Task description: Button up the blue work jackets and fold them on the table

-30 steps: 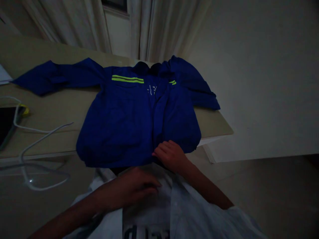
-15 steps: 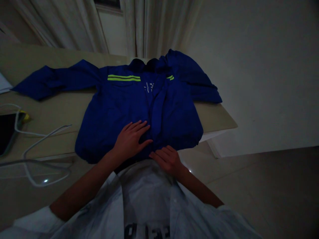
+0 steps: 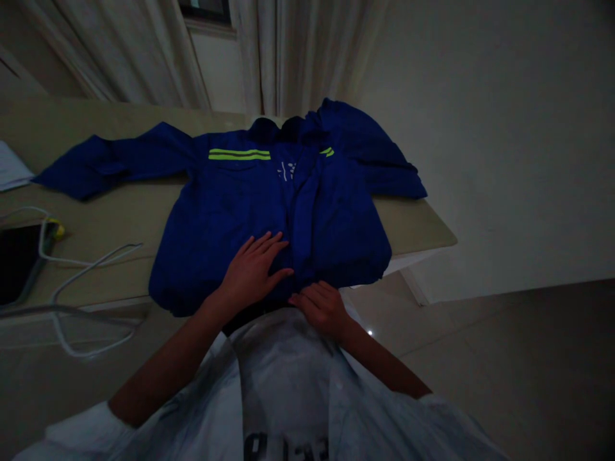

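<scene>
A blue work jacket with yellow-green stripes across the chest lies front up, its collar at the far side. One sleeve stretches out to the left, while the other bends down along the right. My left hand rests flat on the lower front, fingers extended beside the front opening. At the near hem, the fingers of my right hand are curled together over the jacket's edge; the fingertips are partly hidden. The lower part of the jacket hangs over the table's front edge.
The jacket lies on a beige table, whose right corner stands near a pale wall. A dark-screened tablet or phone, a white cable and papers are at the left. Curtains hang behind.
The view has shifted slightly, so the table's left side appears a little further right. Both hands keep their places on the jacket.
</scene>
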